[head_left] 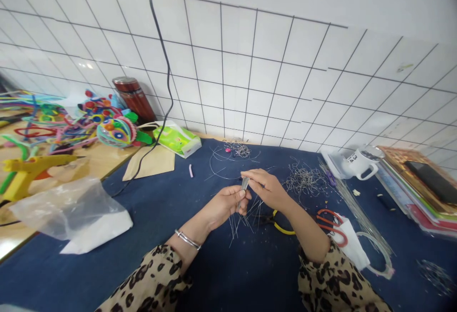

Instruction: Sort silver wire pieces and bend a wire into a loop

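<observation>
Cloth (143, 264) spread under it all

Books (405, 179) lie well right of the right hand (267, 190); a wire tangle (305, 181) sits just beside it. Fingers together, that hand has pliers (283, 230) near its wrist. The left hand (230, 202) is clamped on the wires (244, 183), just below the right fingertips; whether those grip the top end, I cannot tell.

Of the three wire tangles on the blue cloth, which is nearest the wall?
The back tangle, with a pink bit at its left edge, by the tiled wall. The large tangle sits farther out; the lower-right tangle is farthest.
</observation>
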The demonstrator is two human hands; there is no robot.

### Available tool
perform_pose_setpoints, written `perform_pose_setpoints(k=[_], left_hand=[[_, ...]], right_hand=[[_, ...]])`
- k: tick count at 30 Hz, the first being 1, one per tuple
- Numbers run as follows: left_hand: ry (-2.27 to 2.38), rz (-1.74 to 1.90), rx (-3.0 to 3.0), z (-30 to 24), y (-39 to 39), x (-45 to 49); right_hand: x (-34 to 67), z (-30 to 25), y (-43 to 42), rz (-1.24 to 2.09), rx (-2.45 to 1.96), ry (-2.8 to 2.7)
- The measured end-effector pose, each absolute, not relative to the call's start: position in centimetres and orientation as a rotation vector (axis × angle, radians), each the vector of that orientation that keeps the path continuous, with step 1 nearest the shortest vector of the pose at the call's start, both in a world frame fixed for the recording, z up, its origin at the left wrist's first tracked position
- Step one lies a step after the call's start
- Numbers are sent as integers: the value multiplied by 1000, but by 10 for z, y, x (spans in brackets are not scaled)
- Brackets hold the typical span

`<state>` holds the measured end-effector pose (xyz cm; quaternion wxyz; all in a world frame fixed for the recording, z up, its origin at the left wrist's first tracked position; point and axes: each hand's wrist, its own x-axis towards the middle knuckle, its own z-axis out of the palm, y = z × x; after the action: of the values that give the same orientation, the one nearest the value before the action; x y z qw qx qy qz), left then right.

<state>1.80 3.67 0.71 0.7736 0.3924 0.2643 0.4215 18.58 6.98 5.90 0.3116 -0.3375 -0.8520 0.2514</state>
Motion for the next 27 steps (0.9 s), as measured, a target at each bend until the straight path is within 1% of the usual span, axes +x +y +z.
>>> perform_pose_setpoints(k=[6,9,14,18,22,27], left_hand=[[580,895,832,2,37,17],[636,866,958,-2,38,16],[1086,699,1838,1,48,5],[1413,651,2056,14,59,-37],[1788,495,2199,23,63,-105],[2076,206,2345,6,60,-162]], right_hand=[[188,53,73,587,-875,-2292],[189,50,76,563,-874,-2316],[189,49,77,529,-898,-2370],[190,55,73,540,-1031,-2348],[196,62,74,469,-1031,-2446],[196,64,74,478,-1028,-2584]])
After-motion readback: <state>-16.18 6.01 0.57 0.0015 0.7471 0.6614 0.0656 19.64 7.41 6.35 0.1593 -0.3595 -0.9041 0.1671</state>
